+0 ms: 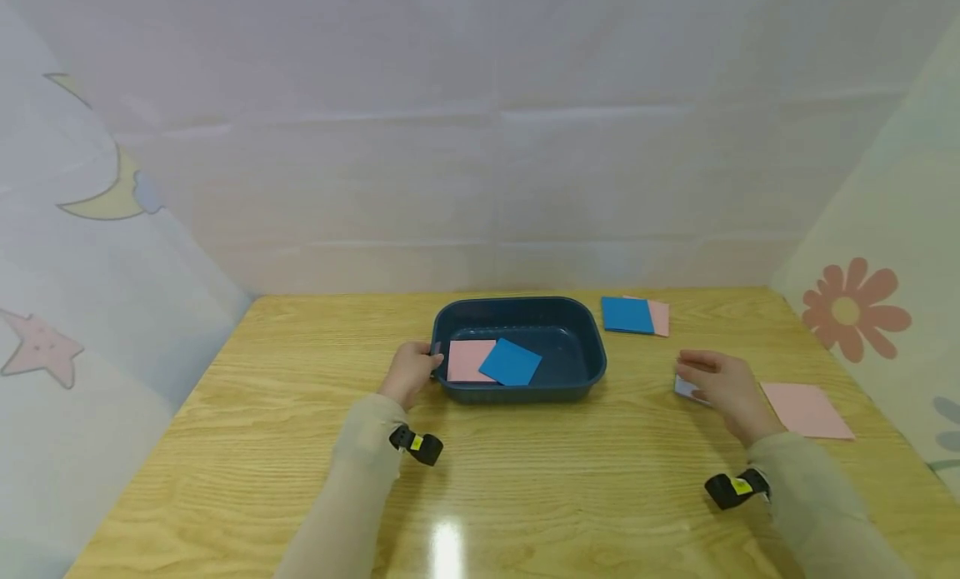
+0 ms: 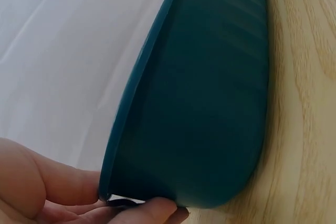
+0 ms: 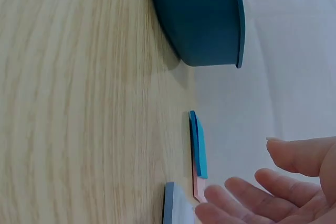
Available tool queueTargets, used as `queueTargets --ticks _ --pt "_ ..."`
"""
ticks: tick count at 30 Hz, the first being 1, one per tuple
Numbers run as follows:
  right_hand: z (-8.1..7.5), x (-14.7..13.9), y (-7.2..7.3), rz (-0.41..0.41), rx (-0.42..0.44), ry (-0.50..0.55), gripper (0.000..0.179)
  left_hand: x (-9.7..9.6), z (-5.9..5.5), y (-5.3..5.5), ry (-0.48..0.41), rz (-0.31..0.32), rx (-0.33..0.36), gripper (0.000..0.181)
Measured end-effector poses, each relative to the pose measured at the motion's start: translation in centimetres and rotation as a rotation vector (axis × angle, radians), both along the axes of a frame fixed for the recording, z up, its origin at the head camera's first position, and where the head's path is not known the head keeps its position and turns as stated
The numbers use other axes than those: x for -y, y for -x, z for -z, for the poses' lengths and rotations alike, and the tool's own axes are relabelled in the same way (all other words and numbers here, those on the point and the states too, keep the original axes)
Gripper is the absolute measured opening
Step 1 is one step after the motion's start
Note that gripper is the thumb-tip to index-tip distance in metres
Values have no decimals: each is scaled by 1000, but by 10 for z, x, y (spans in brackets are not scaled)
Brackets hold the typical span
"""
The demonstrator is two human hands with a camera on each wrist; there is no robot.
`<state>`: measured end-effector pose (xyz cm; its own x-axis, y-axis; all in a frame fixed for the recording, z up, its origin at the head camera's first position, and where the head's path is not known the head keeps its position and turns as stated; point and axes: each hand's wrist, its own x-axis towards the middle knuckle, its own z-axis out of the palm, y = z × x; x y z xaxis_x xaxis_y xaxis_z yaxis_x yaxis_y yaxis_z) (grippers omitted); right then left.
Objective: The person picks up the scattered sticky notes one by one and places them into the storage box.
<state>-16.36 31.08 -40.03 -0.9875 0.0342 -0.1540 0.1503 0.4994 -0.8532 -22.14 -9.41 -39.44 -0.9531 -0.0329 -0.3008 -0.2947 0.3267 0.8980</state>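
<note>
My left hand point(image 1: 408, 372) grips the left end of a dark teal plastic basin point(image 1: 573, 383), thumb point(image 2: 73, 186) at the rim and fingers underneath. Inside the basin, a blue paper square point(image 1: 512, 362) overlaps a pink paper square point(image 1: 470, 360). Over on the right, my right hand point(image 1: 723, 387) is held above a pale grey sticky-note pad point(image 1: 690, 390) lying on the table, partly hidden by the hand. In the right wrist view its fingers are loosely bent and hold nothing, with the thumb apart, beside the grey pad point(image 3: 179, 208).
Behind the right hand, a blue pad point(image 1: 627, 315) lies partly over a pink one point(image 1: 660, 318). A larger pink square point(image 1: 807, 410) lies near the right edge of the wooden table point(image 1: 540, 487). White and patterned sheets point(image 1: 495, 179) enclose the table's back and sides.
</note>
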Motion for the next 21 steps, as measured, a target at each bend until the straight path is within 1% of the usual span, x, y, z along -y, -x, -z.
queueTargets --ticks 8,17,21 --pt "-2 -10 0 21 53 -41 62 2 0 0 -16 9 4 27" --pt "2 -19 2 60 71 -14 67 4 1 -1 -76 0 14 29" --pt "3 -21 2 73 77 -20 68 4 2 -1 -81 2 12 28"
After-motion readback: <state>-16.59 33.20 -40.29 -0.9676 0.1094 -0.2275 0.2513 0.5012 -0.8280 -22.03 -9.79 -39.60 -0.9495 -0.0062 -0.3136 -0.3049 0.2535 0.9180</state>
